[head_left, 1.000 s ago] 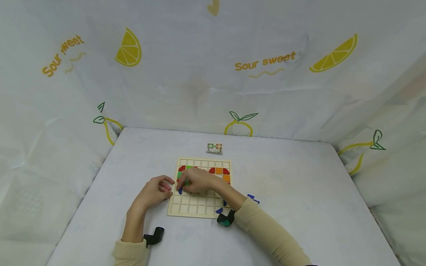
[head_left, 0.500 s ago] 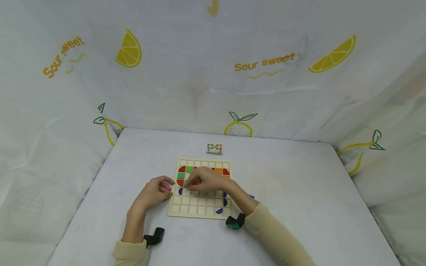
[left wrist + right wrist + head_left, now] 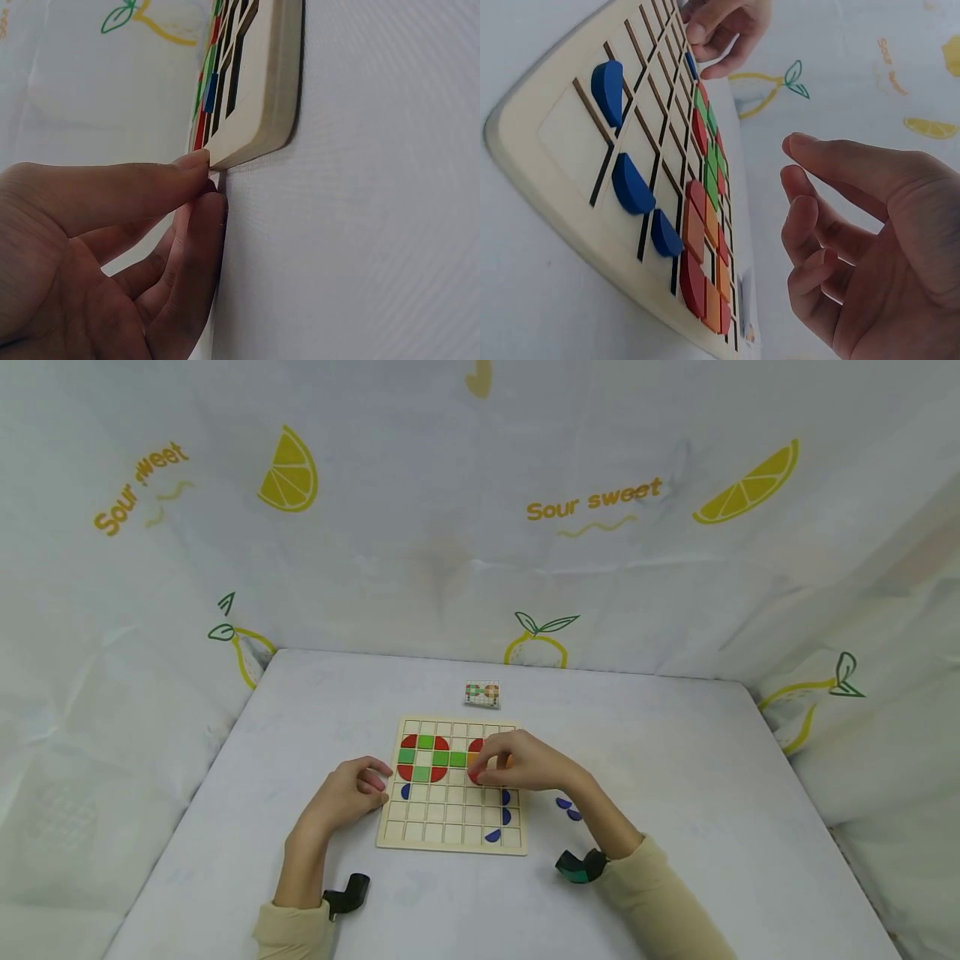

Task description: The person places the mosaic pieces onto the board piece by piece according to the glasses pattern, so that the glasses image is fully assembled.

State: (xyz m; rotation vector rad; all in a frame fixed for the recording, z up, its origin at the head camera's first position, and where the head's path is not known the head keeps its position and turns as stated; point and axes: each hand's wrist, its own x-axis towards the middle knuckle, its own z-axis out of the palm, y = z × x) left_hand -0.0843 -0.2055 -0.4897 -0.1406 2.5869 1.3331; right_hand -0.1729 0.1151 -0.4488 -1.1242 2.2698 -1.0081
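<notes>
A wooden grid board (image 3: pixel 450 814) lies on the white table, bearing red, green and orange pieces in two ring shapes. My left hand (image 3: pixel 347 793) is at its left edge, thumb and fingertips touching the side. Over the right-hand ring is my right hand (image 3: pixel 525 758); in the right wrist view its loosely bent fingers hold nothing and hover apart from the board. A blue rounded piece (image 3: pixel 406 792) sits at the board's left. Three more blue pieces are on its right part, including one near the front (image 3: pixel 607 91). The right hand hides part of the right ring.
Two loose blue pieces (image 3: pixel 568 808) lie on the table right of the board, near the right forearm. A small pattern card (image 3: pixel 482 694) lies behind the board. A white curtain (image 3: pixel 420 585) with lemon prints rises at the table's back edge.
My right hand has moved from the board's left part to its right part, uncovering the green and red ring and the blue piece there. The left hand stays at the edge.
</notes>
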